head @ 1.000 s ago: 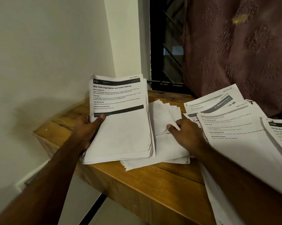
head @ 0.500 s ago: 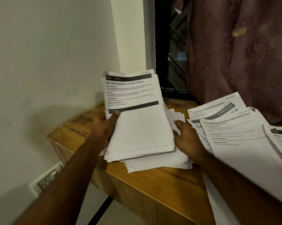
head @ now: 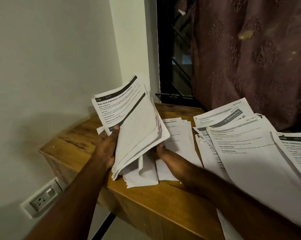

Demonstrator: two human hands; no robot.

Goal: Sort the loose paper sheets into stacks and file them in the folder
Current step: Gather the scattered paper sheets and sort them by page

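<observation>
Bare surface [head: 73, 144] at left corner, open to wall [head: 42, 66]. Raised stack [head: 137, 129] tilted between both hands, blocks middle. Fanned sheets [head: 179, 134] lie flat behind it. Overlapping papers [head: 250, 153] cover right side, overhang front edge. Curtain [head: 250, 58] closes off rear right; dark window bars [head: 177, 75] rear centre. Front strip of surface below hands bare.

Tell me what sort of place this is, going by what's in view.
Probably a room in a home, used as a makeshift desk corner: a patterned curtain beside a barred window, a wall socket low on the painted wall, and a wooden table spread with printed sheets.
</observation>
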